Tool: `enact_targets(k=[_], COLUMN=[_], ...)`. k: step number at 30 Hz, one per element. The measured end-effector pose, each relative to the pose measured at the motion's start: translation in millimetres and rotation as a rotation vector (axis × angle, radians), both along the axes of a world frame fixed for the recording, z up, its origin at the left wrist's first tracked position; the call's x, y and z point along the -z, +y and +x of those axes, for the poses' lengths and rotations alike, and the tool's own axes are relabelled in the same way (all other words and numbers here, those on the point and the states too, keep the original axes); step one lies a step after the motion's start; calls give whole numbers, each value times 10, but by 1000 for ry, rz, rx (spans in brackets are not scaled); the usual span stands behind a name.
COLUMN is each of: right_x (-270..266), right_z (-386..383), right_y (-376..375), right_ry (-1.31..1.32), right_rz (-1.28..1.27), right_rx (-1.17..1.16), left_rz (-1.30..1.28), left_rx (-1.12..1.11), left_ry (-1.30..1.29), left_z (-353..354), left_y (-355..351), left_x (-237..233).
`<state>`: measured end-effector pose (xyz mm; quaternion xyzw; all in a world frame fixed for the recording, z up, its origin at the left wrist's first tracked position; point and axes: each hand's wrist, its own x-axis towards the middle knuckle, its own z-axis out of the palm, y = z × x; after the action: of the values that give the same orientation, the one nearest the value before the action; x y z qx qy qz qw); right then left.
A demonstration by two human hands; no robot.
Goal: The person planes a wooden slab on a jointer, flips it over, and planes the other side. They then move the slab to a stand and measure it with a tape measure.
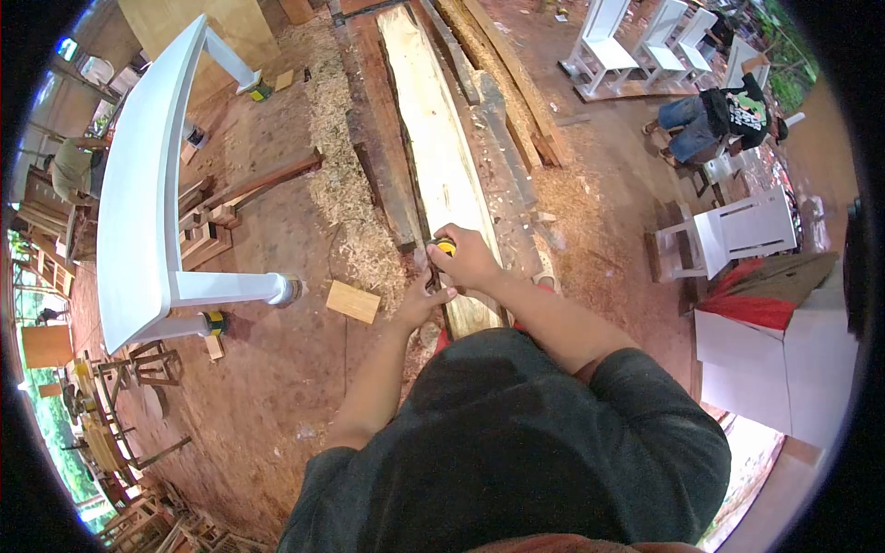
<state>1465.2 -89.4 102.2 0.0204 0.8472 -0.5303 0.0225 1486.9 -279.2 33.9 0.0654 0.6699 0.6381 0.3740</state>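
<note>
A long pale wooden plank (442, 152) with rough bark-like edges stretches away in front of me. My right hand (467, 258) is closed around a yellow and black tape measure (446, 247) above the plank's left edge. Just below it, nearer my body, my left hand (422, 302) is at the same edge. Its thumb reaches over the plank, apart from the fingers, which point forward along the side. A small dark gap shows between them, and its detail is too small to make out.
A white table (138, 203) stands on paint tins at left. Rough boards (502, 69) and shavings flank the plank; a loose wood piece (353, 301) lies on the floor. At right are white chairs (728, 230) and a bending person (710, 120). Another person (74, 170) is far left.
</note>
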Motion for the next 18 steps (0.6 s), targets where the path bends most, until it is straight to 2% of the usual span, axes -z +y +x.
enact_targets(k=[9,15,18], right_x=[62,87,83], right_z=[9,-28,-58], right_y=[62,127,161], right_ry=[15,10,-21], right_rz=[2,-3,-19], right_rx=[7,-32,-70], left_rz=[-86,-13,-61], left_rx=[75,67,88], left_ry=[-12,-46,-46], left_z=[-42,-32,-42], left_y=[-2,35,33], left_x=[18,-9,-63])
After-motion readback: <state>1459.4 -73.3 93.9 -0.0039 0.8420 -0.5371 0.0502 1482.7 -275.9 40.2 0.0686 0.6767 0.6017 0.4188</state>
